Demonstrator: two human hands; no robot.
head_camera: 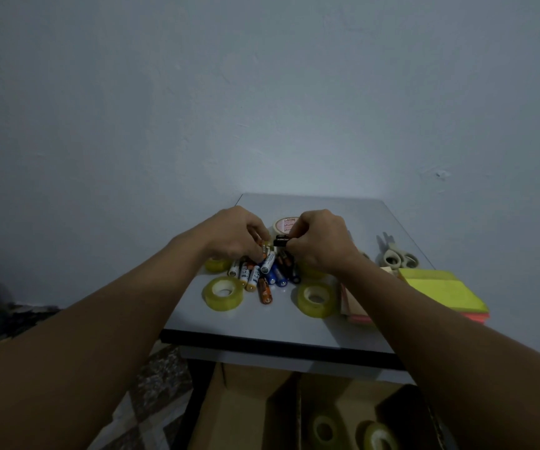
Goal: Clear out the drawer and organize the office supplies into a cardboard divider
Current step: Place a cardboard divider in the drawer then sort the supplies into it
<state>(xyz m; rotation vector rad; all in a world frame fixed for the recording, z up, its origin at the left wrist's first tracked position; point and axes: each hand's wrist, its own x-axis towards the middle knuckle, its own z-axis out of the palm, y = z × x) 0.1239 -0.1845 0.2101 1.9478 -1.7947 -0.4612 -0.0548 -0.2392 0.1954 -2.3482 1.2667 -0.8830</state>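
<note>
A heap of several batteries (263, 274), white, blue, black and orange, lies in the middle of the small grey table (262, 323). My left hand (236, 235) curls over the heap's far left side and pinches an orange-and-white battery (263, 246). My right hand (320, 240) pinches a black battery (281, 241) just above the heap. Below the table's front edge the open drawer holds a cardboard divider (281, 407), and two tape rolls (353, 431) lie in its right compartment.
Yellowish tape rolls lie around the heap at front left (223, 292), front right (315, 299) and far left (217, 264). A white tape roll (283, 224) sits behind the hands. Scissors (398, 258) and yellow sticky note pads (440, 289) lie on the table's right side.
</note>
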